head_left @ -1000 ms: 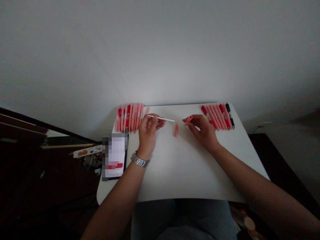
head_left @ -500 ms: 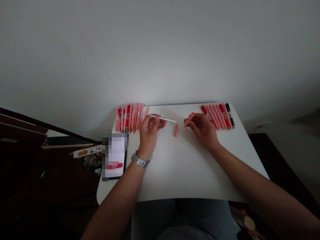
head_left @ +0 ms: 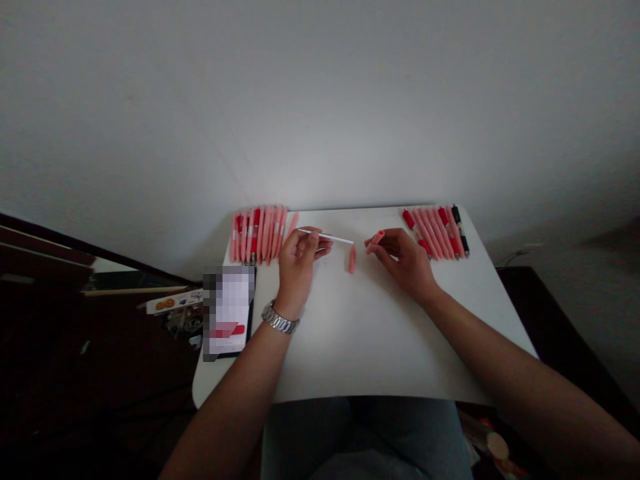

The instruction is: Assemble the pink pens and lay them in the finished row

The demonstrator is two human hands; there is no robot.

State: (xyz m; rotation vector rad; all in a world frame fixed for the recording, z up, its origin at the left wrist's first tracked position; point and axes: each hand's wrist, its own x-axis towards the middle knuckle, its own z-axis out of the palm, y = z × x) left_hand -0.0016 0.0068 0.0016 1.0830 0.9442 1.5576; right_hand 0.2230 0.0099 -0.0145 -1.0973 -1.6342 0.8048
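Between the thumb and fingers of my left hand [head_left: 301, 256] is a thin white pen refill [head_left: 336, 239], its free end pointing right. My right hand [head_left: 400, 257] is closed on a pink pen barrel [head_left: 379, 237], whose open end faces up; the fingers cover much of it. On the table between the hands lies a short pink pen part [head_left: 352, 259], apart from both. Beyond my left hand, one pink pen [head_left: 293, 223] is partly hidden by the fingers.
A row of pink and red pens [head_left: 265, 233] lies at the white table's [head_left: 340, 347] back left. Another row [head_left: 435, 233], with one black pen [head_left: 459, 230], lies at the back right. A tablet [head_left: 233, 310] rests at the left edge. The wall [head_left: 320, 120] rises behind.
In my right hand the pink barrel has tilted, and its open end has moved slightly left and down. My left hand and the refill have hardly moved.
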